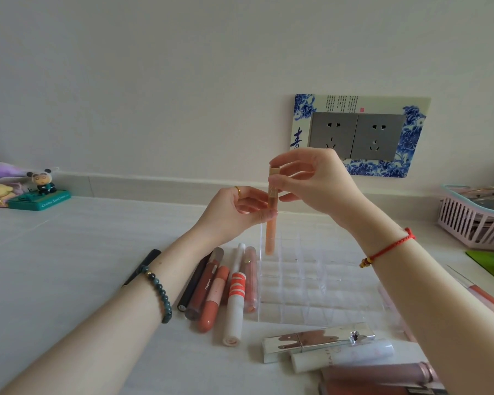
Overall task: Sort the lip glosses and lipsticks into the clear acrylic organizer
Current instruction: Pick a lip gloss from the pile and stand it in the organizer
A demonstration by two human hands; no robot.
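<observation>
From the head camera, both hands met over the back left part of the clear organizer (pixel 311 283), which stood on the pale worktop (pixel 83 252) toward its right half. The left hand (pixel 234 212) pinched the middle of an orange lip gloss tube (pixel 271 232) between thumb and fingertips, its other fingers curled loosely; a gold ring sat on one finger. The right hand (pixel 320 183) pinched the tube's gold cap (pixel 274 171) from the top, thumb and forefinger pressed on it, the remaining fingers bent just beside it. The tube stood upright, its lower end inside a back-left compartment of the organizer; whether it touched the bottom could not be told. Just left of the organizer lay a row of glosses: a black tube (pixel 194 280), a brown one (pixel 204 283), a coral one (pixel 214 297), a white tube with orange stripes (pixel 236 292) and a pink one (pixel 250 280) touching the organizer's left wall. Toward the worktop's near edge lay a silver lipstick box (pixel 317 340), a white tube (pixel 342 356) and a mauve gloss (pixel 380 373). A pink basket (pixel 468 223) stood at the right edge.
</observation>
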